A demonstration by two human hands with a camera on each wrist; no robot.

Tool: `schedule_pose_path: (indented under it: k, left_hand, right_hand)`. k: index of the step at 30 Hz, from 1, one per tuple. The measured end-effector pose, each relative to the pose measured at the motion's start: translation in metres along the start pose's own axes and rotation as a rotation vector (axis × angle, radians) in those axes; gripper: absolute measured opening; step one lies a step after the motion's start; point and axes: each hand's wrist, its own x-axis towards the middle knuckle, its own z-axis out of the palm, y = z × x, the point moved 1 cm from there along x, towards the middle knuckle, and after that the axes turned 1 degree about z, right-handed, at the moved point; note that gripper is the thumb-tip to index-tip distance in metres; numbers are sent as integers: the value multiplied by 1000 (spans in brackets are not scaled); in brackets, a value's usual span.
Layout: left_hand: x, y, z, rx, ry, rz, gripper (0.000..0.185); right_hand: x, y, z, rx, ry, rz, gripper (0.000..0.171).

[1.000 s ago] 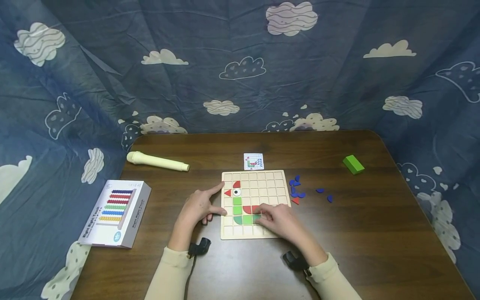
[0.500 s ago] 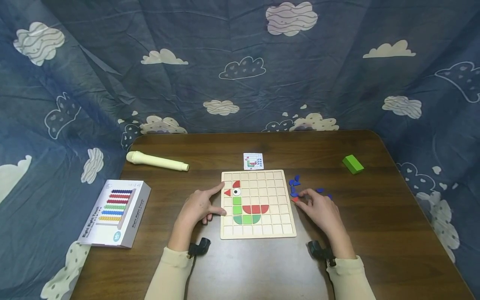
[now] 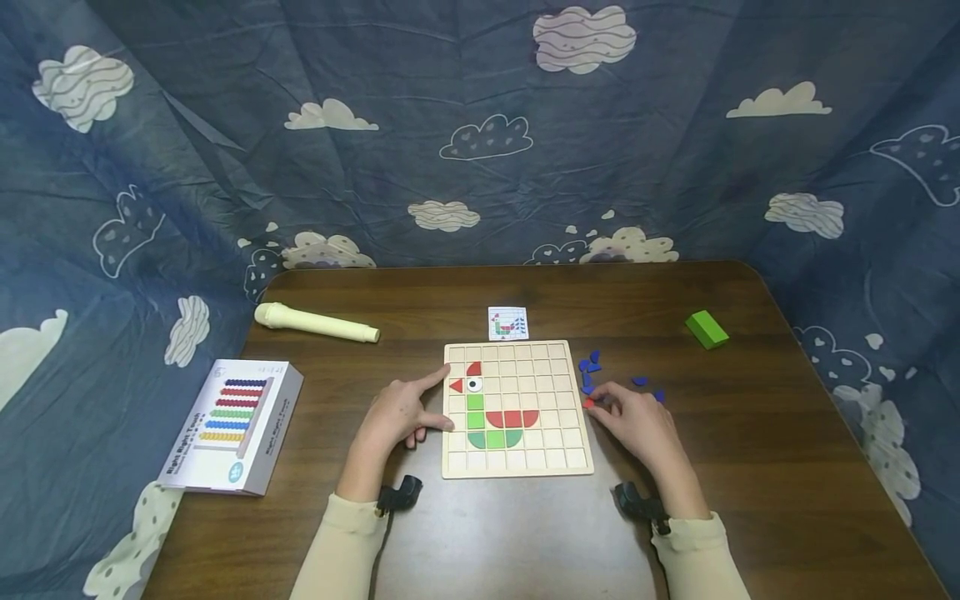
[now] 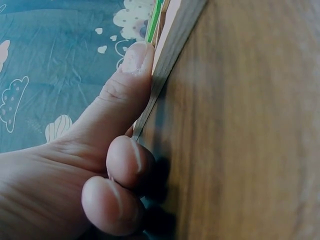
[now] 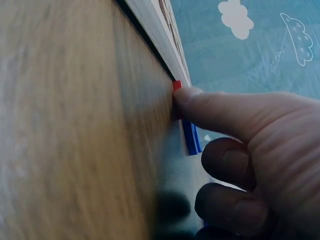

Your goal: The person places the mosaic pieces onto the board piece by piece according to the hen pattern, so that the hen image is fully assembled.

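A wooden grid board (image 3: 555,392) lies mid-table with red, green and eye tiles forming a figure (image 3: 491,412) on its left half. My left hand (image 3: 405,410) rests at the board's left edge (image 4: 167,55), its thumb (image 4: 127,75) straight against the rim and the index finger reaching the upper left corner. My right hand (image 3: 633,417) sits just right of the board, its fingertips pinching a small red piece (image 3: 588,403) on the table. In the right wrist view the thumb (image 5: 220,107) presses that red piece (image 5: 176,86) next to a blue piece (image 5: 190,137).
Several loose blue pieces (image 3: 590,365) lie right of the board. A pattern card (image 3: 507,322) sits behind it, a green block (image 3: 706,328) far right, a cream tube (image 3: 315,322) back left, and an abacus box (image 3: 232,425) at the left edge. Cloud-print cloth surrounds the table.
My right hand left the board's lower middle, uncovering the red and green tiles, and moved right to the loose red piece. The left hand has stayed put.
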Motion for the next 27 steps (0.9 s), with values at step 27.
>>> schedule_pose_path:
  k: [27]
  left_hand:
    - [1, 0, 0, 5, -3, -11, 100]
  right_hand:
    - [-19, -54, -5, 83, 0, -194, 24]
